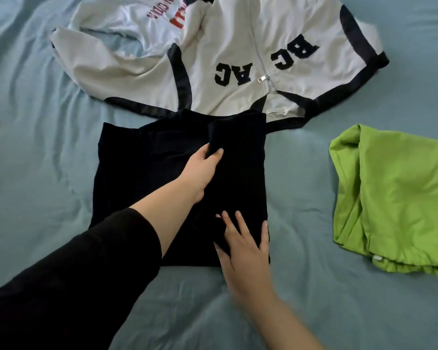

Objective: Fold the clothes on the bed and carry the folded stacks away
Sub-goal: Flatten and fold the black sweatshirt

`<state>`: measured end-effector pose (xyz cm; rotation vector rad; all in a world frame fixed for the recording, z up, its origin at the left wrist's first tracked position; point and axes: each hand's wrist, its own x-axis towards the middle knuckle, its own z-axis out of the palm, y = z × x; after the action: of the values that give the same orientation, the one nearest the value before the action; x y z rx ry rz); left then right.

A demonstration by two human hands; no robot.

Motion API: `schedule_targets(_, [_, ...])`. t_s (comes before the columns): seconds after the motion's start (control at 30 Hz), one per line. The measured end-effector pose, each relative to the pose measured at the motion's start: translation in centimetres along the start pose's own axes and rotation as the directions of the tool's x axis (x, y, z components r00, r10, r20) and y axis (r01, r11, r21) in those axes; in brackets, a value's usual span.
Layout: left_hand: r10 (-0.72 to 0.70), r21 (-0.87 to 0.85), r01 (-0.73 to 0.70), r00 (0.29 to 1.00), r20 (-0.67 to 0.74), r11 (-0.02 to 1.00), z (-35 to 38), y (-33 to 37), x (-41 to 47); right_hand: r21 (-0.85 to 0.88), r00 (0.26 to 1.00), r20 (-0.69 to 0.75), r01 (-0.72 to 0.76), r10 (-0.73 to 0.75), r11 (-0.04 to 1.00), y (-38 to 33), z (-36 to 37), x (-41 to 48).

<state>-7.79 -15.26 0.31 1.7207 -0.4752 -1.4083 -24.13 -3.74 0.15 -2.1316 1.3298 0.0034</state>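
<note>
A black garment [142, 168] lies partly folded in the middle of the bed. My left hand [200, 170] pinches a fold of it near its upper right part. Lower down, my right hand [243, 243] grips the garment's lower right edge with the thumb tucked under the cloth and the fingers spread on top. A grey zip jacket [238, 41] with dark trim and dark letters is spread out beyond the black garment. A bright green garment [395, 198] lies crumpled at the right.
Under the jacket's left side lies a white shirt [127, 16] with red print. The light blue bedsheet [36, 122] covers the whole view, wrinkled at the left.
</note>
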Motion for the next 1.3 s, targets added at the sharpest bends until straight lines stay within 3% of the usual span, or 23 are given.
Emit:
schedule_targets(0.13, [0.099,0.003,-0.099,0.995,-0.008,0.995,-6.5,2.2,-1.2,0.157,0.993,-0.026,0.116,-0.113,0.981,-5.9,0.9,1.0])
schedule_targets(0.3, [0.134,-0.057,-0.142,0.983,-0.128,0.988,-15.9,2.5,-1.8,0.229,0.97,0.015,0.234,-0.244,0.945,-12.7,3.8,2.6])
schedule_targets(0.4, [0.116,-0.055,-0.13,0.971,-0.207,0.99,-19.7,1.4,-1.0,0.181,0.948,0.105,0.28,-0.301,0.943,-15.6,6.0,3.7])
schedule_targets(0.53, [0.064,0.017,-0.062,0.955,-0.289,0.998,-21.8,-1.1,0.0,0.081,0.9,0.333,0.268,-0.28,0.96,-16.1,8.1,5.6])
schedule_targets(0.63, [0.099,0.247,0.005,0.907,-0.41,0.969,-21.6,-1.5,0.2,0.1,0.878,0.376,0.28,-0.297,0.955,-15.7,7.5,6.0])
schedule_targets(0.7, [0.314,0.599,0.064,0.804,-0.505,0.798,-20.7,-1.2,-0.5,0.195,0.946,0.142,0.262,-0.291,0.945,-15.4,6.1,6.1])
schedule_targets(0.77, [0.572,0.814,-0.026,0.724,-0.385,0.581,-18.8,-1.5,-1.5,0.193,0.961,-0.181,0.242,-0.208,0.951,-14.5,4.7,7.6])
schedule_targets(0.8, [0.638,0.869,-0.101,0.721,-0.271,0.484,-17.9,-2.0,-1.8,0.142,0.941,-0.293,0.219,-0.17,0.965,-13.7,4.0,9.1])
schedule_targets(0.87, [0.605,0.936,-0.16,0.793,-0.067,0.313,-17.4,-3.6,-1.1,-0.035,0.943,-0.301,0.137,-0.141,0.99,-11.1,2.8,13.4])
schedule_targets(0.9, [0.512,0.951,-0.139,0.858,-0.024,0.277,-17.9,-4.4,-0.1,-0.139,0.974,-0.196,0.089,-0.115,0.986,-9.6,2.5,15.6])
schedule_targets(0.93, [0.385,0.958,-0.096,0.923,-0.017,0.271,-18.6,-5.1,0.9,-0.238,0.997,-0.052,0.044,-0.058,0.97,-8.1,2.4,17.5])
schedule_targets(1.0, [0.185,0.963,-0.014,0.982,-0.037,0.27,-19.9,-6.1,2.7,-0.365,0.985,0.158,-0.007,0.069,0.931,-5.7,2.6,19.9])
schedule_targets(1.07, [0.12,0.97,-0.004,0.992,-0.026,0.243,-20.4,-6.2,3.5,-0.395,0.977,0.191,-0.009,0.092,0.919,-5.0,3.1,20.9])
schedule_targets(1.13, [0.162,0.975,-0.018,0.987,-0.018,0.222,-20.2,-5.5,3.2,-0.376,0.991,0.113,-0.024,0.072,0.926,-6.1,3.2,20.2])
schedule_targets(1.2, [0.305,0.975,-0.041,0.952,-0.029,0.219,-19.5,-5.0,1.7,-0.3,0.999,-0.036,-0.025,0.014,0.954,-7.4,3.8,18.2])
schedule_targets(1.27, [0.497,0.964,-0.111,0.867,-0.025,0.243,-19.0,-6.3,-0.6,-0.249,0.983,-0.142,0.074,-0.112,0.966,-7.5,4.8,14.5])
schedule_targets(1.3, [0.53,0.965,-0.143,0.848,0.004,0.221,-18.9,-7.7,-1.9,-0.298,0.976,-0.126,0.135,-0.179,0.945,-6.9,5.6,12.3])
